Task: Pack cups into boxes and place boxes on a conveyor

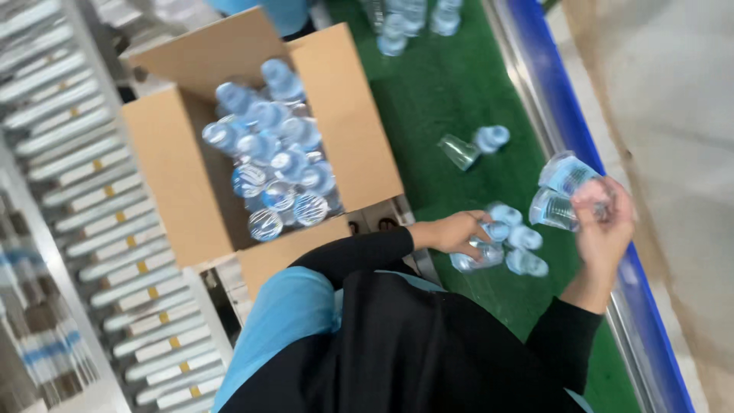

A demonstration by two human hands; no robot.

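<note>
Head view: looking down over a green belt surface (451, 92) with a blue rail (569, 115) along the right of the frame.
Left hand (455, 232): centre of frame, fingers curled down over a small clear cup (478, 256) lying on the green — closed on it, as far as the blur allows.
Right hand (604, 222): right of frame, raised above the rail, pinching two sealed cups (562, 191) between thumb and fingers.
Loose cups (524, 248): a small cluster just beside the left hand; two more (474, 145) lie apart, above centre.
Carton (260, 145): open cardboard box in the upper left, part filled with the same cups, foil tops showing.
Step in hand (judgement): gathering cups off the belt — both hands loaded.
Next move calls for (judgement): a carry leftward across the frame to the carton, keeping the pinched pair from slipping.
</note>
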